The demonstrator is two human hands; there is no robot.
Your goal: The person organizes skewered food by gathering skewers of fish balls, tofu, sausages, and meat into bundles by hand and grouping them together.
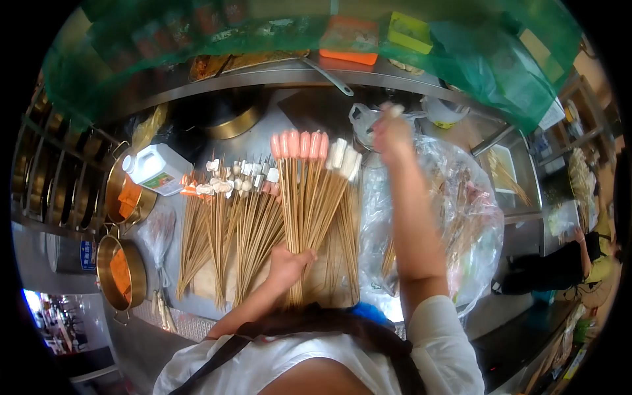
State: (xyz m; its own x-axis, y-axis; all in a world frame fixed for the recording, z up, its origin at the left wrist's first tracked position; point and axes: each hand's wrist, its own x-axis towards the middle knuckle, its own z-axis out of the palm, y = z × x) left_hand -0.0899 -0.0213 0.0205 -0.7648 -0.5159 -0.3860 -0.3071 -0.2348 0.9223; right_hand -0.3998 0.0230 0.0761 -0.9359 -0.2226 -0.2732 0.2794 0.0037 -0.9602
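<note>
My left hand (289, 264) is closed around the lower sticks of a skewer bundle (304, 204). At the bundle's top sit pink sausages (299, 145) on the left and white cylindrical pieces (343, 158) on the right. My right hand (394, 135) is raised beside a metal pot (361, 131) with a plastic bag over it. Motion blurs its fingers; a pale bit shows at the fingertips, but I cannot tell whether it is held. Left of the bundle, more skewers (227, 230) with white and orange pieces lie fanned out on a board (204, 280).
A white jug (158, 169) and brass pots (135, 266) stand at the left. Clear plastic wrap (454, 217) covers skewers at the right. Overhead runs a metal shelf (263, 74) with an orange tray (349, 39). Another person (559, 266) stands at the far right.
</note>
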